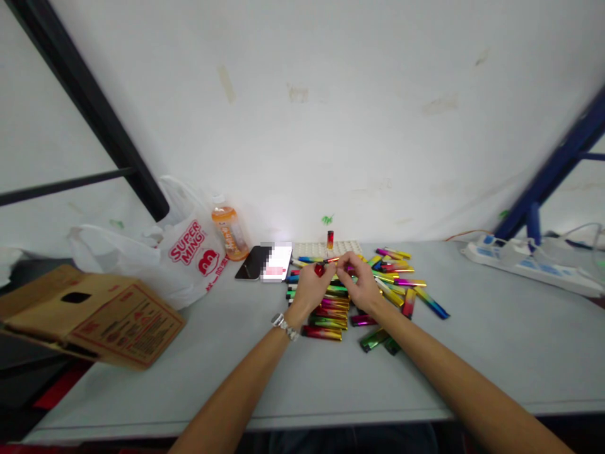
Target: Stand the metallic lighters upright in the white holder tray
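Note:
My left hand is closed on a red lighter, held just above a pile of shiny lighters. My right hand meets it at the fingertips, its thumb and fingers pinched together; what lies between them is too small to make out. Beneath and around both hands lie many metallic lighters in red, gold, green, blue and purple. A stack of red-and-gold lighters lies side by side below my left hand. Behind my hands, one red lighter stands upright at a pale, bumpy rack.
On the grey table, a phone with a blurred patch lies left of the pile. An orange drink bottle, a white plastic bag and an open cardboard box stand further left. A white power strip with cables lies at right.

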{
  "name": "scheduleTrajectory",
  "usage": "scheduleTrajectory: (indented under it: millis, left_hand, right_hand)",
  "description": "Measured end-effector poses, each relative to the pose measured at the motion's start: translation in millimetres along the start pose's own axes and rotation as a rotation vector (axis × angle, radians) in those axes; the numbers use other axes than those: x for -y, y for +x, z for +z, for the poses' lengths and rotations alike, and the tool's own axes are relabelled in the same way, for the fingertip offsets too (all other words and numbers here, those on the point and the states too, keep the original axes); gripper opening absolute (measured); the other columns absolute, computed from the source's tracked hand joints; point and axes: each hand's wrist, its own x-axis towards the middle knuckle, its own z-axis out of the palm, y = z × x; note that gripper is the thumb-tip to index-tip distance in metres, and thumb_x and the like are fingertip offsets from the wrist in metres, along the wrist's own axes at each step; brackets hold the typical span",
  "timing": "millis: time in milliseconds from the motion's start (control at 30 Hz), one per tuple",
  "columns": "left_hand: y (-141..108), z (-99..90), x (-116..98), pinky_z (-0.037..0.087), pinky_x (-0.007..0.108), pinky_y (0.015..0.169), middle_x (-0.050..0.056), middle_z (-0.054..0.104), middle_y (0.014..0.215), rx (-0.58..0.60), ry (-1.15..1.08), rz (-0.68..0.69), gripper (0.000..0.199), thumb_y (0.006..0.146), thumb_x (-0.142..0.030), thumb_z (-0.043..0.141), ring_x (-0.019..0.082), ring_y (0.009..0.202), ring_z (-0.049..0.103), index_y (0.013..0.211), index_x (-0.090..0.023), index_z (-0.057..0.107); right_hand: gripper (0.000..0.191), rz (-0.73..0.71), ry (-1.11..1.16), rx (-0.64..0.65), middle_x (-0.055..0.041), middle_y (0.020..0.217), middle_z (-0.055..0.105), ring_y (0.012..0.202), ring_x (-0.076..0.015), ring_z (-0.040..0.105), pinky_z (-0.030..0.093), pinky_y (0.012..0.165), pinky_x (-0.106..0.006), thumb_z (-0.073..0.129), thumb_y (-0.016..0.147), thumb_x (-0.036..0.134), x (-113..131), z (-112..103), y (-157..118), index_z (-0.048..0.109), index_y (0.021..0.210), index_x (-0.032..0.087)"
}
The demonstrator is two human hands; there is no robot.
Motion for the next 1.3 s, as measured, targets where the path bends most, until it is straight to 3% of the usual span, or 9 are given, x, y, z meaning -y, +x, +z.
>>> scheduleTrajectory:
  millis: [167,300,567,733,933,1033,1167,1233,1300]
  left_hand:
    - [1,-5.0,3,0.042,0.026,0.062,0.002,0.063,0.063,0.131,0.116,0.061,0.016,0.077,-0.025,0.06,0.015,0.062,0.054,0.066,-0.014,0.062]
    - [-1,-5.5,5,0.047,0.027,0.072,0.006,0.073,0.084,0.23,0.123,0.151,0.013,0.076,-0.012,0.057,0.018,0.076,0.064,0.082,-0.013,0.069]
    - [-1,-13.0,8,0.045,0.022,0.061,0.002,0.07,0.077,0.289,-0.035,0.101,0.022,0.081,-0.033,0.069,0.014,0.066,0.063,0.091,-0.017,0.057]
    - [3,-17.6,12,0.043,0.021,0.059,0.0,0.064,0.064,0.365,-0.178,0.084,0.033,0.085,-0.047,0.064,0.011,0.06,0.058,0.076,-0.015,0.058]
    - [9,-17.2,13,0.025,0.019,0.038,-0.008,0.041,0.046,0.091,-0.31,-0.107,0.041,0.089,-0.057,0.049,0.005,0.036,0.032,0.076,-0.018,0.054]
    - [9,-16.2,11,0.019,0.018,0.034,-0.01,0.037,0.043,0.133,-0.405,-0.24,0.033,0.086,-0.051,0.054,0.004,0.032,0.027,0.081,-0.019,0.053]
    - [12,-18.5,9,0.015,0.017,0.033,-0.01,0.039,0.042,0.225,-0.523,-0.405,0.035,0.084,-0.054,0.053,0.004,0.029,0.023,0.089,-0.02,0.054]
    - [15,-20.4,12,0.017,0.018,0.032,-0.009,0.043,0.042,0.174,-0.485,-0.425,0.042,0.087,-0.06,0.043,0.005,0.028,0.023,0.092,-0.019,0.054]
    - [18,-22.3,17,0.021,0.019,0.033,-0.008,0.046,0.043,0.064,-0.369,-0.378,0.047,0.089,-0.062,0.037,0.006,0.028,0.026,0.093,-0.019,0.055]
  right_hand:
    - [0.019,-0.005,-0.036,0.061,-0.0019,0.081,0.055,0.071,-0.0157,0.052,0.041,0.062,-0.027,0.057,0.089,0.034,11,-1,6,0.059,0.102,0.02]
    - [0.014,0.018,-0.095,0.156,0.0011,0.071,0.053,0.064,-0.0128,0.048,0.039,0.06,-0.026,0.057,0.089,0.031,13,-2,9,0.063,0.093,0.019]
    - [0.019,0.139,-0.046,0.242,-0.0001,0.076,0.06,0.065,-0.0126,0.051,0.04,0.061,-0.025,0.055,0.092,0.036,4,-16,14,0.059,0.086,0.018]
    - [0.022,0.14,-0.021,0.22,0.0002,0.074,0.059,0.068,-0.0135,0.054,0.042,0.063,-0.025,0.052,0.094,0.038,2,-16,16,0.056,0.085,0.018]
    - [0.031,0.018,-0.028,0.315,-0.003,0.09,0.067,0.072,-0.0135,0.058,0.047,0.064,-0.025,0.055,0.092,0.028,9,-11,15,0.06,0.121,0.021]
    - [0.033,-0.088,-0.135,0.384,-0.0048,0.103,0.071,0.074,-0.013,0.061,0.049,0.069,-0.026,0.06,0.088,0.022,14,-14,21,0.066,0.12,0.024]
    - [0.027,-0.07,-0.204,0.488,-0.0025,0.084,0.074,0.067,-0.0125,0.062,0.048,0.066,-0.026,0.062,0.088,0.026,19,-26,37,0.072,0.113,0.023]
    - [0.023,-0.066,-0.246,0.517,-0.0024,0.078,0.072,0.066,-0.0128,0.062,0.047,0.063,-0.025,0.065,0.088,0.03,22,-34,50,0.075,0.107,0.021]
    - [0.021,-0.116,-0.284,0.502,-0.0049,0.086,0.073,0.072,-0.0136,0.063,0.048,0.065,-0.025,0.066,0.087,0.032,25,-40,68,0.076,0.101,0.02]
